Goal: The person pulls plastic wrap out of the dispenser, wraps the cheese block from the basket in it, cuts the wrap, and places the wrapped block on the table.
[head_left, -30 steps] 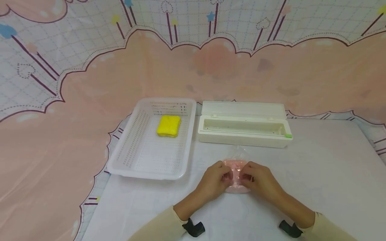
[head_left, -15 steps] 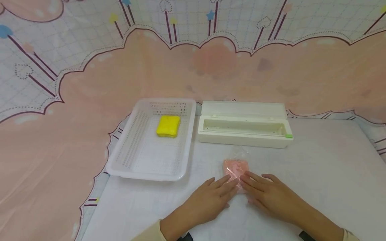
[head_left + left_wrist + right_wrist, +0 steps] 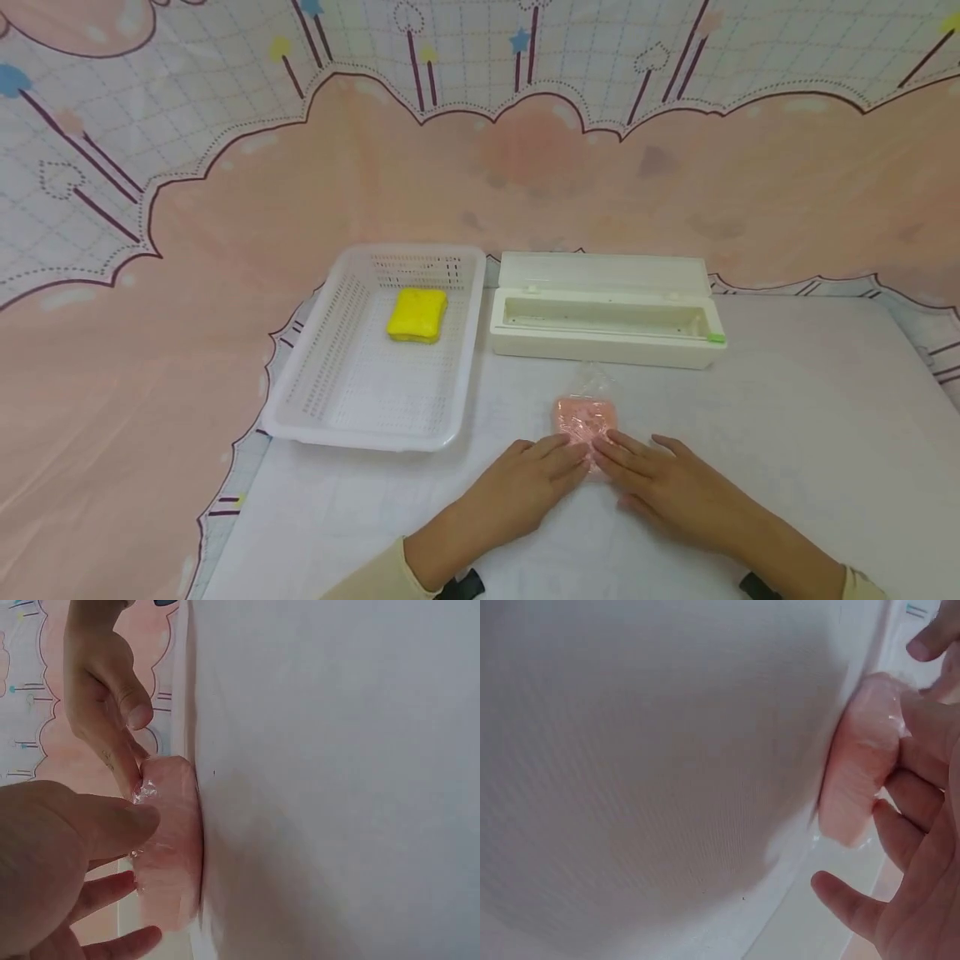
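Perhaps risking, through uneven pressing by left hand (image 3: 519,490) and right hand (image 3: 671,492), straight-fingered and clamped on nothing, a split wrap (image 3: 595,382) or a skewed pink packet (image 3: 584,416), lying partly beneath both, now stretched out rather than curled in on it as a second ago.

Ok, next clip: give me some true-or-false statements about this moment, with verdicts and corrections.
1. The left hand and right hand both touch the pink packet. True.
2. The packet is inside the basket. False: it lies on the white tabletop.
3. The yellow block lies in the basket. True.
4. The long box has its lid open. True.
5. One of the hands holds the block. False: neither touches it.
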Action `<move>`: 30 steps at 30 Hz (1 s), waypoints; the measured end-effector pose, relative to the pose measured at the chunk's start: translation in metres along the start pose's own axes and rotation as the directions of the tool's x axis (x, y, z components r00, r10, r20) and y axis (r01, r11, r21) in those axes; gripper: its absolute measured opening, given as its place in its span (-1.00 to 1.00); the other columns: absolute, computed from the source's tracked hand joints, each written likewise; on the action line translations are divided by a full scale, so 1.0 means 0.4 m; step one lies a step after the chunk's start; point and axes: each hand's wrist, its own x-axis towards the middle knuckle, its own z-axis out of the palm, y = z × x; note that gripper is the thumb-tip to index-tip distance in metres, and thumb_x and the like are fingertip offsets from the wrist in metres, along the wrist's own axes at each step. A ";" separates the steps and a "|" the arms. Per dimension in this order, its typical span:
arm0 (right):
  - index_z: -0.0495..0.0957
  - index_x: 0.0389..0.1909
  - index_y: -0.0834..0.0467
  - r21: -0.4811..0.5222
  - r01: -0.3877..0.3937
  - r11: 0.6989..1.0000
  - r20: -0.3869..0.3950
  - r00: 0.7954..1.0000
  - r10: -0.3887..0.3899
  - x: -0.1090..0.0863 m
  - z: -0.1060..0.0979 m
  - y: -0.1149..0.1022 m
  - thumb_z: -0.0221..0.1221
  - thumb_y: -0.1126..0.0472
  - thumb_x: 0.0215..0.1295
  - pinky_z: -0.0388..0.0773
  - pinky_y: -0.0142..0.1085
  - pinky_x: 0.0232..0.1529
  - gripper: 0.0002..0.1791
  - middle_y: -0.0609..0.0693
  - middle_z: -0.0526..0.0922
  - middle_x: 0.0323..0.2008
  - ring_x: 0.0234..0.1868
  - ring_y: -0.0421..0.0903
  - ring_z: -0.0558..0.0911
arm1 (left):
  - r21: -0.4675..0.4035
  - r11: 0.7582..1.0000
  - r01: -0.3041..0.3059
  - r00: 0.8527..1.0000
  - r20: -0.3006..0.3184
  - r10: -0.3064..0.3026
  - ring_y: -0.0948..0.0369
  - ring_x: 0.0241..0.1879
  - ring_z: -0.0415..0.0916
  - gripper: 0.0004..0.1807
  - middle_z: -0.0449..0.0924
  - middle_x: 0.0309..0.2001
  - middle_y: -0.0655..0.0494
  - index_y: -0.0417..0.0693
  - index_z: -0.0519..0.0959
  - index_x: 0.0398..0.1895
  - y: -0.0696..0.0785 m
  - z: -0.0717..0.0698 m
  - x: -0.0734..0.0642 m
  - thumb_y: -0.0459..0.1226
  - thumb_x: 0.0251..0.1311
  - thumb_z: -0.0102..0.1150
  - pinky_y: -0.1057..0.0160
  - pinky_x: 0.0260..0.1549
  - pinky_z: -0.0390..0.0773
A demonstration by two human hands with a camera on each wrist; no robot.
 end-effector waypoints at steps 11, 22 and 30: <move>0.47 0.41 0.02 0.185 -0.053 0.981 -0.048 0.997 0.062 -0.002 -0.006 0.022 0.36 0.08 0.28 0.64 -0.02 0.11 -0.34 -0.09 0.48 0.43 0.36 -0.04 0.55 | -0.180 0.983 0.021 0.999 -0.025 -0.026 0.13 0.46 0.32 -0.50 0.43 0.41 0.17 0.48 0.58 0.26 -0.045 -0.001 0.033 -0.28 0.34 0.28 0.13 0.04 0.63; 0.44 0.44 -0.07 0.274 -0.294 0.916 -0.021 0.950 0.311 -0.030 -0.068 0.044 0.36 0.14 0.30 0.68 -0.06 0.03 -0.33 -0.04 0.48 0.43 0.23 -0.01 0.66 | -0.421 0.896 0.142 0.963 -0.149 -0.223 -0.05 0.46 0.29 -0.69 0.41 0.37 0.00 0.15 0.65 0.06 -0.047 0.036 0.041 -0.16 0.26 0.40 -0.01 0.27 0.53; 0.46 0.42 -0.10 0.301 -0.331 0.894 -0.028 0.934 0.355 -0.048 -0.065 0.043 0.36 0.14 0.30 0.68 -0.01 0.03 -0.35 -0.06 0.51 0.40 0.26 0.01 0.63 | -0.595 0.774 0.216 0.941 -0.083 -0.327 0.03 0.32 0.39 -0.56 0.31 0.37 -0.06 0.11 0.61 0.09 -0.048 0.054 0.049 -0.12 0.16 0.49 0.15 0.24 0.51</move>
